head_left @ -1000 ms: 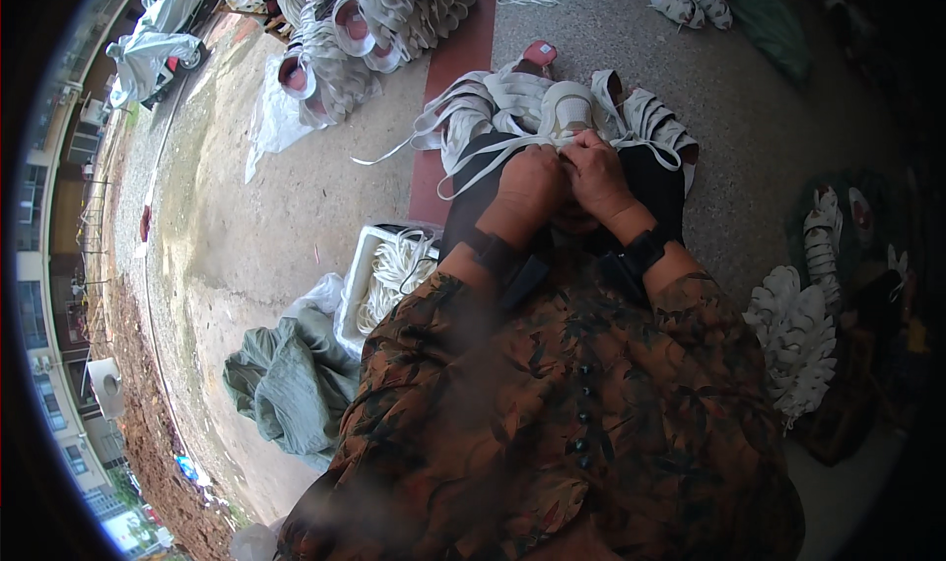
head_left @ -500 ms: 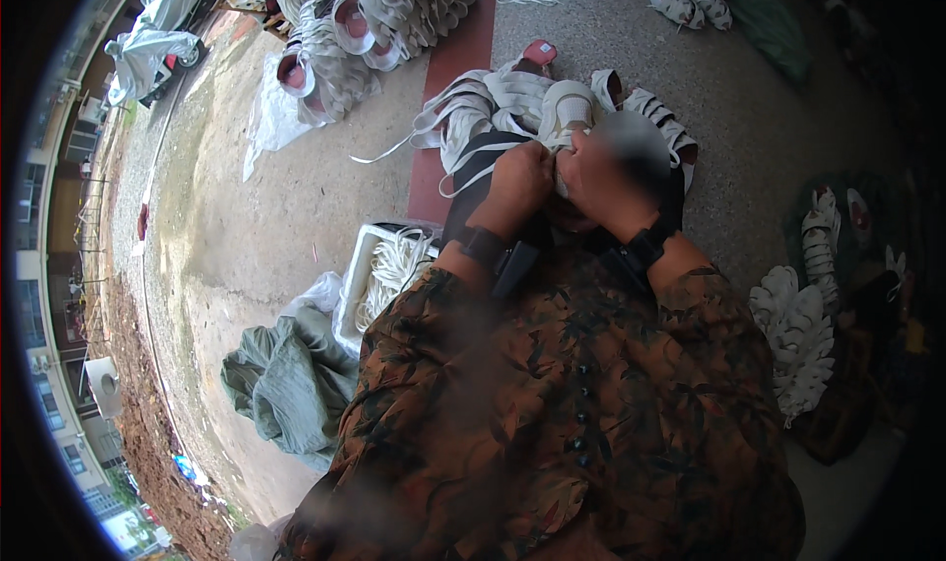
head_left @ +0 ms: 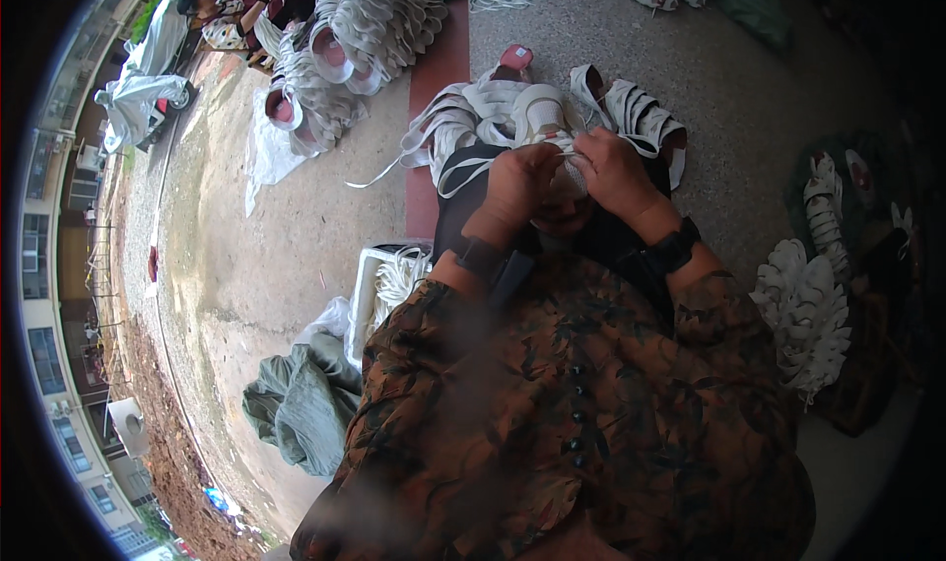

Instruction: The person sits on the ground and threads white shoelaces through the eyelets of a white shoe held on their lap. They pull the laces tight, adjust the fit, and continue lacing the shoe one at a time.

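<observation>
Both my hands are over my lap, at a white shoe upper whose lower part lies against my dark trousers. Thin white shoelace runs between my fingertips across the top of that upper. My left hand is closed, pinching the lace from the left side. Opposite it, my right hand is pinched on the lace as well, close to the eyelets. Just beyond my hands lie another white upper, a pile of laced uppers on the left and a nested row on the right.
By my left side stands a white tub holding white laces, beside a crumpled green cloth. Stacked uppers lie far left, near another person. More uppers sit to my right.
My hands have drawn slightly apart, and the lace now shows between them. My right hand has turned so its back faces up. The whole view has shifted a little.
</observation>
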### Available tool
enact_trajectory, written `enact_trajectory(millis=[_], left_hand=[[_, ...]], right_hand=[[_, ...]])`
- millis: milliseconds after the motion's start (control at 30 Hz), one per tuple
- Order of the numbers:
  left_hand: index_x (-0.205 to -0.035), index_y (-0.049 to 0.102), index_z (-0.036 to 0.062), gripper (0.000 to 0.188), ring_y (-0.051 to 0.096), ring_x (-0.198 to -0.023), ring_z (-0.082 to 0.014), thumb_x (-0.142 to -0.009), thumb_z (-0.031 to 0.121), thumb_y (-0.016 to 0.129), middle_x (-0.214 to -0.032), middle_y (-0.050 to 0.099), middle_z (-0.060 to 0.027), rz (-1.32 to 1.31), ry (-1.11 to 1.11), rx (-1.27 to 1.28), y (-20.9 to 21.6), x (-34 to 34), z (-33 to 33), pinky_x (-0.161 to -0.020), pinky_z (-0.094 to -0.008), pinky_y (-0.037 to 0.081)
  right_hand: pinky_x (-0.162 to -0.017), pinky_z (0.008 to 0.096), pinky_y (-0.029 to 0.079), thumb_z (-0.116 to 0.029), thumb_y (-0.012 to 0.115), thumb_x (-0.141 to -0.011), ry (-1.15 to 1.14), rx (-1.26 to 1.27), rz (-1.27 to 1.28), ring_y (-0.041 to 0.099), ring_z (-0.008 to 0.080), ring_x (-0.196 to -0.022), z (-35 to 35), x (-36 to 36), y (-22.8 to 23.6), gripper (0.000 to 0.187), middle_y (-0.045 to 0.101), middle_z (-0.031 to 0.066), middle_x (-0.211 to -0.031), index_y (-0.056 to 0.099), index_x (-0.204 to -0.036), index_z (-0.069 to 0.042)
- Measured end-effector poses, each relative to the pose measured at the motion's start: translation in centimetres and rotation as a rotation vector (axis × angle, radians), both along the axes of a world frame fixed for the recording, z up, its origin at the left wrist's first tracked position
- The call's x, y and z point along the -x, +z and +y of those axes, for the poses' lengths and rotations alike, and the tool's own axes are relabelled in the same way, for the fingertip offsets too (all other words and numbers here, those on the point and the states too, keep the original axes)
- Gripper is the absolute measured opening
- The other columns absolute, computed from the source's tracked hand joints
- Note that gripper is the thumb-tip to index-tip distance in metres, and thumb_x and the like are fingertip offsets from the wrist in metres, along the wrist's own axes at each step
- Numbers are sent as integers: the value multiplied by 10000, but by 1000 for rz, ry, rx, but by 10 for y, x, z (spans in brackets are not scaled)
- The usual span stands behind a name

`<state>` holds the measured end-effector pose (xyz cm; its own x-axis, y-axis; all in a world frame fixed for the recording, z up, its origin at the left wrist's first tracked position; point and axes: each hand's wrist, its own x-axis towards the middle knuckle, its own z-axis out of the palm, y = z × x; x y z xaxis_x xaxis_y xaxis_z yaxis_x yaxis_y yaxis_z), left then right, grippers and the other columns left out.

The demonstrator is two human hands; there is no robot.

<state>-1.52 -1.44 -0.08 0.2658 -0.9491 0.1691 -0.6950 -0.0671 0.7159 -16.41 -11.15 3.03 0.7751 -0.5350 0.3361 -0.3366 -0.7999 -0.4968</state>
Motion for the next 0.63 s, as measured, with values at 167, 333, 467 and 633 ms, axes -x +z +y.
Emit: enact_trajectory(millis=[167, 333, 467, 633], left_hand=[[-830, 649, 125, 93, 646, -666, -261, -782, 159, 576, -810, 638, -64, -372, 43, 6, -11, 4, -10, -599, -354, 519], [-741, 604, 136, 119, 652, -669, -278, -729, 254, 616, -780, 640, -59, -531, -44, -239, -4, 16, -21, -571, -381, 516], [-766, 614, 126, 151, 658, -668, -277, -719, 269, 622, -725, 644, -67, -561, -29, -271, 5, 25, -30, -569, -375, 518], [-768, 622, 135, 207, 662, -659, -288, -690, 321, 670, -729, 663, -70, -652, -371, -63, -7, -12, -23, -583, -370, 525]], right_hand=[[-657, 452, 495, -138, 605, -765, -162, 35, 73, 602, 404, -724, 4, -4, -36, 122, 599, 213, -769, 581, -800, -24], [-631, 462, 484, -94, 577, -757, -204, -50, -68, 595, 411, -694, -4, -6, -49, 85, 592, 220, -692, 576, -727, -15], [-619, 472, 471, -96, 570, -756, -239, -249, -130, 593, 409, -692, -2, -5, -41, 103, 587, 222, -683, 572, -696, -11], [-656, 465, 479, -130, 649, -704, -298, -404, -134, 613, 389, -698, -13, -1, -43, 141, 588, 214, -667, 575, -686, -11]])
